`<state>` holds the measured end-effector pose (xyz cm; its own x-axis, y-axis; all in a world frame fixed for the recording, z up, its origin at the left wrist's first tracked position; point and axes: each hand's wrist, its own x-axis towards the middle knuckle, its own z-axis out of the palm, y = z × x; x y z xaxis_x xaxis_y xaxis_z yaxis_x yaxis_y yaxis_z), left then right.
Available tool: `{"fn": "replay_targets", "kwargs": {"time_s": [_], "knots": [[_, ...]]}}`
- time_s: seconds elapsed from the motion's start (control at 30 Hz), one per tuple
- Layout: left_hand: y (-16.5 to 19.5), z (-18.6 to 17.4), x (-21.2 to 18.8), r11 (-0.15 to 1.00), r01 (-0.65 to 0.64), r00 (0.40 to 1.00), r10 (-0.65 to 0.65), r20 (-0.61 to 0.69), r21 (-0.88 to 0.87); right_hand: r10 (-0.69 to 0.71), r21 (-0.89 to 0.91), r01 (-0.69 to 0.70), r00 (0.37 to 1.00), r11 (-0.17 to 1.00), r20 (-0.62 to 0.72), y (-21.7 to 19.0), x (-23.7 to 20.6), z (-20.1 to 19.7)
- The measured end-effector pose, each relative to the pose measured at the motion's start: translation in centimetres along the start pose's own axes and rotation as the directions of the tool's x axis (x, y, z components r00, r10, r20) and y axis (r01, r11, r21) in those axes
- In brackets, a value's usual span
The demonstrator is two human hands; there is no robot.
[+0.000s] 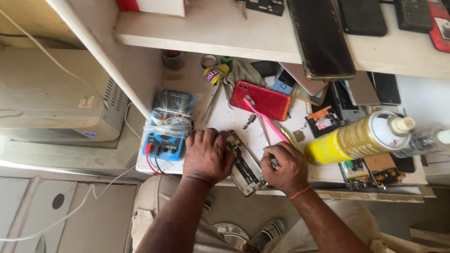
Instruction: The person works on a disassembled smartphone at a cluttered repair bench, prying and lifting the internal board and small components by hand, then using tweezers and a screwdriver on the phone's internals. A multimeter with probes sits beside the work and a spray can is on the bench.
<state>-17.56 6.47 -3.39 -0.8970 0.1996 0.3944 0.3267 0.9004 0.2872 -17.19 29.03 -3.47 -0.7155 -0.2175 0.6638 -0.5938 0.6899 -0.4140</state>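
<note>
**A:** What do the hands have between them?

**B:** An opened phone with its back off, lying slantwise at the near edge of a white workbench. The left hand lies flat on the phone's upper end, fingers spread and pressing down. The right hand is curled into a pinch at the phone's right side; it seems to grip a small tool, but the fingers hide it, so I cannot tell what.

**A:** What is nearby?

**B:** A blue meter wrapped in plastic sits just left of the left hand. A red phone with a pink strip lies behind. A yellow spray can lies on its side to the right, near the right wrist.

**A:** What might go wrong?

**B:** I judge the phone's lower corner overhangs the bench edge, so a slip of the pressing hand could tip it off. A jerk of the right elbow could knock the can rolling. Loose screws could scatter among the clutter.
</note>
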Motion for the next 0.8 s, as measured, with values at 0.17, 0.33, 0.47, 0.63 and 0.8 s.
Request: {"fn": "replay_targets", "kwargs": {"time_s": [0.17,0.33,0.47,0.63,0.8], "knots": [[0.15,-0.03,-0.04,1.000,0.011,1.000,-0.011,0.000,0.018,0.020,-0.062,-0.019,1.000,0.998,0.015,-0.26,-0.27,0.16],[0.29,0.02,-0.07,1.000,0.010,1.000,-0.009,-0.006,0.014,0.001,-0.083,0.001,1.000,0.997,0.024,-0.25,-0.24,0.11],[0.22,0.01,-0.05,1.000,0.008,1.000,-0.008,0.005,0.026,-0.016,-0.102,0.017,1.000,0.995,0.015,-0.34,-0.20,0.17],[0.18,0.09,-0.04,1.000,0.015,1.000,-0.015,0.026,0.017,0.000,-0.097,0.001,1.000,0.995,0.016,-0.34,-0.24,0.15],[0.17,0.10,0.03,1.000,0.013,0.999,-0.013,0.031,0.020,0.002,-0.112,-0.002,1.000,0.994,-0.003,-0.27,-0.32,0.21]]}}
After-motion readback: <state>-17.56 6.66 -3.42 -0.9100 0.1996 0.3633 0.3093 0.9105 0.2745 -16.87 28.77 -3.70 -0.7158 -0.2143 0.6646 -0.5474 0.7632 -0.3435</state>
